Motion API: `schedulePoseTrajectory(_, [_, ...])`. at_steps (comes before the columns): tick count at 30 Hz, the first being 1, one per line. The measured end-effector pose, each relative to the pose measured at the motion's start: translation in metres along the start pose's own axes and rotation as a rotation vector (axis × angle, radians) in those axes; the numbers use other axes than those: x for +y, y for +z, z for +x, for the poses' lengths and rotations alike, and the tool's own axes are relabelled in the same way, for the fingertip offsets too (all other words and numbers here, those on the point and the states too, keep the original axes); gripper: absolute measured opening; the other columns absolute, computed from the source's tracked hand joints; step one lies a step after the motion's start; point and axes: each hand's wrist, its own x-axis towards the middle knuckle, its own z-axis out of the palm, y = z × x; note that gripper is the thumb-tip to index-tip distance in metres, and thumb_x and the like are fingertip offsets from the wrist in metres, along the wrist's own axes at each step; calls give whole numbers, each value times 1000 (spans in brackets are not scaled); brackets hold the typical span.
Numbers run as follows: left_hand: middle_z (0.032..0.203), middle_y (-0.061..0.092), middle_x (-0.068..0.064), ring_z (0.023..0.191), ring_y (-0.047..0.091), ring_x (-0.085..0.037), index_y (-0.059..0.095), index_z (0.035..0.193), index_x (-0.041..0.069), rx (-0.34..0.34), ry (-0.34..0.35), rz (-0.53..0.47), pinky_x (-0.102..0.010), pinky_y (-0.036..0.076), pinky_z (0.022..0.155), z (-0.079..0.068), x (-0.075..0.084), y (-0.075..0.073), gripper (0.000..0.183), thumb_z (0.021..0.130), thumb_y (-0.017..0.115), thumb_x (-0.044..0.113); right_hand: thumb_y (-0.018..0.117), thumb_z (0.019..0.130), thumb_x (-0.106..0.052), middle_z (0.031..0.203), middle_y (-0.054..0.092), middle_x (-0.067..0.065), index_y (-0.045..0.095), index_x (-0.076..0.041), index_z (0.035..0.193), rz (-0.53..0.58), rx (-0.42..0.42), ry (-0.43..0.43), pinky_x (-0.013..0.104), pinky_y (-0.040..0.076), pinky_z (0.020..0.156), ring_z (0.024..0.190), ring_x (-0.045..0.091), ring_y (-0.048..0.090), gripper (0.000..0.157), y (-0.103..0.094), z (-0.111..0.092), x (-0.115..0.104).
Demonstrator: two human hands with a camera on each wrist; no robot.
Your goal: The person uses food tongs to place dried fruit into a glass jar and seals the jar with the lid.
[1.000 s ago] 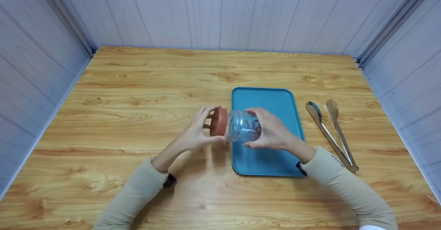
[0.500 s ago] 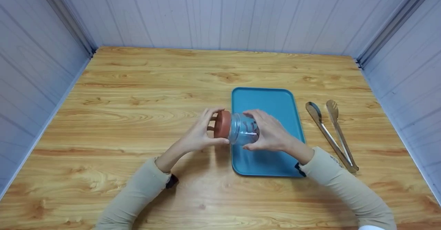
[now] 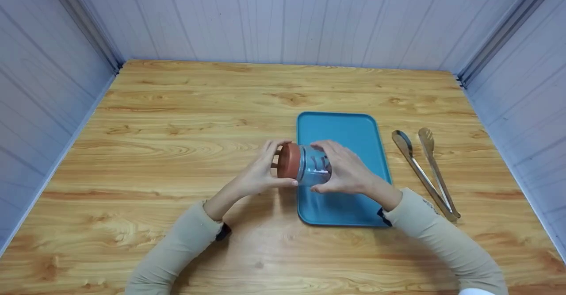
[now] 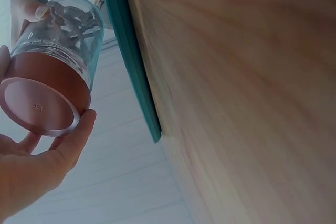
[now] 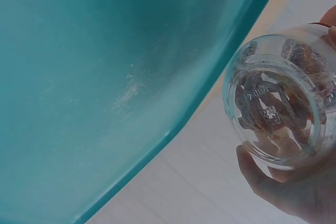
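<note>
A clear glass jar (image 3: 315,166) is held on its side above the left part of the blue tray, its mouth facing left. My right hand (image 3: 347,169) grips the jar round its base end. Several dark brown pieces (image 5: 278,100) lie inside; what they are I cannot tell. A reddish-brown lid (image 3: 288,161) sits against the jar's mouth, with the fingers and thumb of my left hand (image 3: 261,171) curled round its rim. In the left wrist view the lid (image 4: 44,95) covers the mouth; whether it is screwed tight cannot be seen.
The blue tray (image 3: 340,208) lies on the wooden table (image 3: 177,109), below the jar. To its right rest metal tongs (image 3: 435,175), spread apart, with their hinge end toward me. Pale panel walls (image 3: 283,21) stand at the back and both sides.
My left hand has moved right and slightly toward me, bringing the lid from just off the jar's mouth onto it. The right hand with the jar has shifted only slightly.
</note>
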Motion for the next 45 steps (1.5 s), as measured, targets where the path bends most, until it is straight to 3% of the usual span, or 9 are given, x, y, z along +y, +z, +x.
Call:
schedulePoseTrajectory(8, [122, 31, -7, 105, 41, -23, 29, 132, 16, 2, -30, -14, -31, 48, 73, 1, 3, 2, 81, 67, 76, 29, 76, 57, -45, 120, 46, 6, 38, -7, 127, 6, -7, 9, 40, 40, 79, 101, 20, 44, 89, -1, 0, -1])
schedulePoseTrajectory(15, [121, 31, -17, 104, 41, -30, 29, 130, 5, -5, -35, -23, -36, 48, 74, -5, 36, -3, 76, 70, 75, 13, 76, 57, -46, 119, 46, 7, 39, -5, 127, 12, -8, 1, 40, 41, 78, 100, 21, 45, 89, -1, 0, 1])
schedulePoseTrajectory(21, [121, 31, -18, 105, 41, -30, 30, 130, 4, -19, -24, 5, -36, 48, 74, -6, 42, -3, 76, 70, 75, 11, 76, 56, -48, 118, 46, 7, 39, -5, 127, 4, -16, -1, 39, 41, 76, 97, 22, 46, 90, -1, 0, 2])
schedulePoseTrajectory(29, [121, 34, -17, 105, 45, -31, 29, 131, 4, -15, 13, 29, -37, 46, 79, -5, 33, -1, 77, 70, 75, 14, 76, 57, -46, 119, 46, 6, 39, -7, 127, 19, -25, 23, 40, 41, 76, 98, 23, 46, 89, 0, -1, 3])
schedulePoseTrajectory(36, [123, 36, -19, 107, 44, -29, 29, 132, 1, -29, -3, -53, -34, 45, 80, -5, 34, -3, 56, 86, 58, 15, 76, 58, -45, 118, 46, 6, 38, -7, 127, 28, -21, 17, 39, 41, 76, 97, 23, 46, 88, -1, -1, 2])
schedulePoseTrajectory(43, [134, 32, -9, 113, 42, -27, 27, 136, 13, -20, -72, -60, -37, 42, 84, 0, 4, 1, 67, 83, 61, 33, 75, 57, -47, 117, 46, 5, 38, -7, 127, 24, -22, 15, 39, 41, 75, 96, 23, 46, 89, -2, -1, 2])
schedulePoseTrajectory(45, [136, 31, -7, 112, 43, -26, 28, 136, 15, -17, -92, -37, -35, 44, 82, 0, 1, 0, 68, 81, 62, 38, 75, 57, -49, 117, 46, 5, 39, -6, 127, 14, -18, 9, 38, 41, 75, 96, 23, 47, 90, -2, -1, 2])
